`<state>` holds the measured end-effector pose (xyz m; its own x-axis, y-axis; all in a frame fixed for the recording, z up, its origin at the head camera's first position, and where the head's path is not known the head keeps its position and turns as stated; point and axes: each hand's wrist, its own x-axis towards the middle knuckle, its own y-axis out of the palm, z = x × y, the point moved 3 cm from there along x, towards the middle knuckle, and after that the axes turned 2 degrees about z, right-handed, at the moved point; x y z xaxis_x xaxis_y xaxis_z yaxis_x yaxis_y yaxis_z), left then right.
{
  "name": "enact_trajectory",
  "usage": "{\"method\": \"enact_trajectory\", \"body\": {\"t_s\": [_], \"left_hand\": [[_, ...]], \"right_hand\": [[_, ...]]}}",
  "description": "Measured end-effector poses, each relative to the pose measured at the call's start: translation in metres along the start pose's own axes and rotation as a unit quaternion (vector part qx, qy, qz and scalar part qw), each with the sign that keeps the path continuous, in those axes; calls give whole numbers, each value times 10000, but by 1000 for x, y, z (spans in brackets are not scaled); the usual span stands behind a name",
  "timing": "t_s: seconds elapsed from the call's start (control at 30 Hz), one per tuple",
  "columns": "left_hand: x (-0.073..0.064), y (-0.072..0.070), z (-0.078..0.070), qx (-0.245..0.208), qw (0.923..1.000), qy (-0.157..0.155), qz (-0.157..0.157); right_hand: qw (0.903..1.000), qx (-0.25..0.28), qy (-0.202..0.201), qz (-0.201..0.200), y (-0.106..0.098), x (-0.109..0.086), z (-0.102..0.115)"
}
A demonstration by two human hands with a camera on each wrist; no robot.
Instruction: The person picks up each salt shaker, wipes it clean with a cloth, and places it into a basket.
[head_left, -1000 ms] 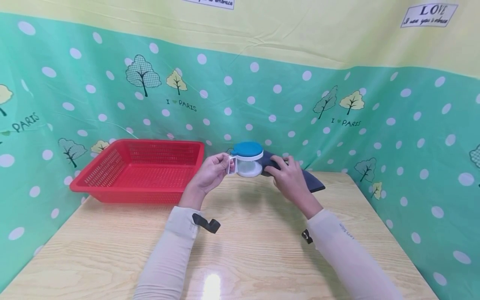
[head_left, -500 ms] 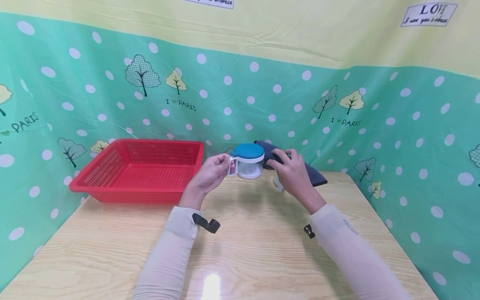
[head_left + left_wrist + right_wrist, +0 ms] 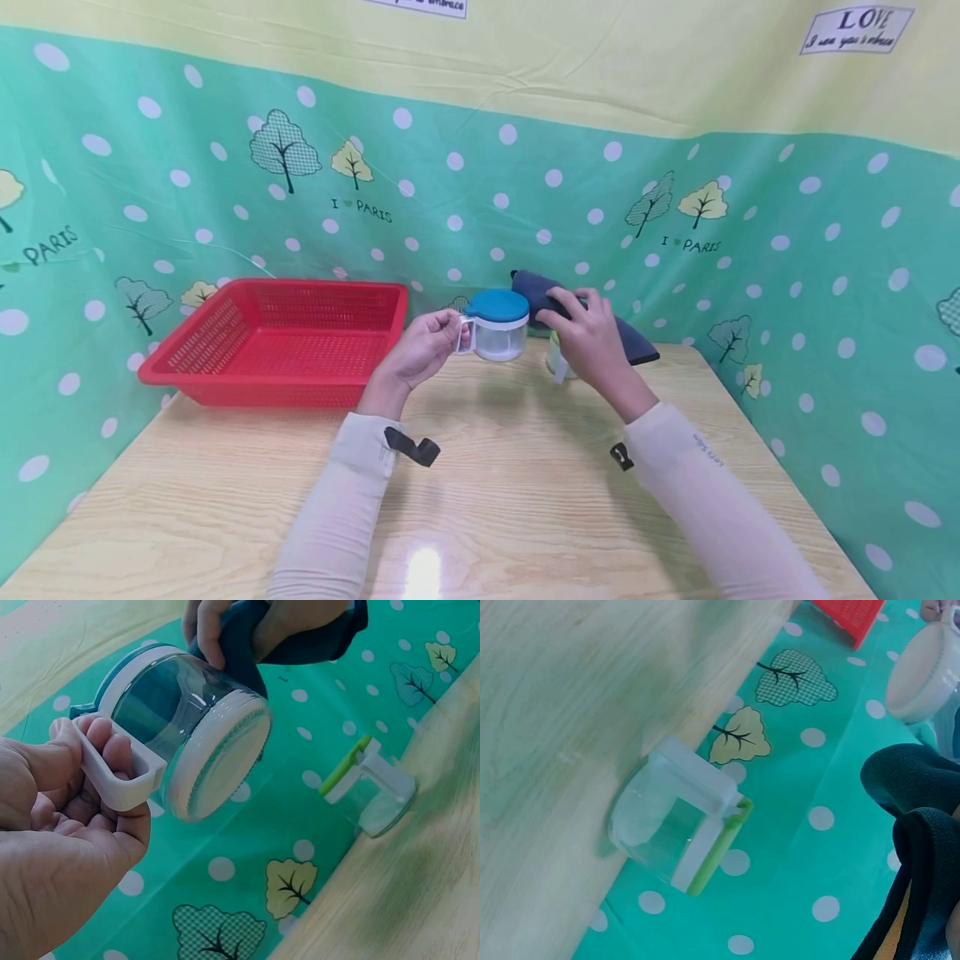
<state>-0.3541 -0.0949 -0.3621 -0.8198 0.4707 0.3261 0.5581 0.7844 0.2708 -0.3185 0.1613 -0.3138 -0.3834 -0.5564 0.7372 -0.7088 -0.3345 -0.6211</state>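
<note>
My left hand (image 3: 422,350) grips the white handle of a clear seasoning jar (image 3: 501,340) with a blue lid, held above the table. In the left wrist view, thumb and fingers curl round that handle (image 3: 120,780), and the white base of the jar faces the camera. My right hand (image 3: 592,342) holds a dark blue cloth (image 3: 534,292) at the jar's right side. In the left wrist view the cloth overlaps the jar's glass wall; contact is hard to tell. Behind the right hand, a second clear jar (image 3: 682,817) with a green lid and white handle stands on the table.
A red perforated plastic basket (image 3: 277,387) sits at the back left of the wooden table (image 3: 480,492). A green and yellow curtain (image 3: 555,208) with dots and trees hangs close behind and along the sides.
The right hand and cloth have shifted slightly right, and the cloth's near end has risen. The blue-lidded jar is a little lower. More of the green-lidded jar now shows.
</note>
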Motion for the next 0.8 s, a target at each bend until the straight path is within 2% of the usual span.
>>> {"method": "enact_trajectory", "body": {"t_s": [0.17, 0.4, 0.8], "left_hand": [[0, 0, 0, 57, 10000, 26, -28], [0, -1, 2, 86, 9998, -121, -106], [0, -1, 4, 229, 9996, -152, 6]], "right_hand": [[9999, 80, 57, -102, -5, 4, -1], [9994, 112, 100, -320, -9, 8, -2], [9989, 61, 143, -436, -15, 12, -3]]}}
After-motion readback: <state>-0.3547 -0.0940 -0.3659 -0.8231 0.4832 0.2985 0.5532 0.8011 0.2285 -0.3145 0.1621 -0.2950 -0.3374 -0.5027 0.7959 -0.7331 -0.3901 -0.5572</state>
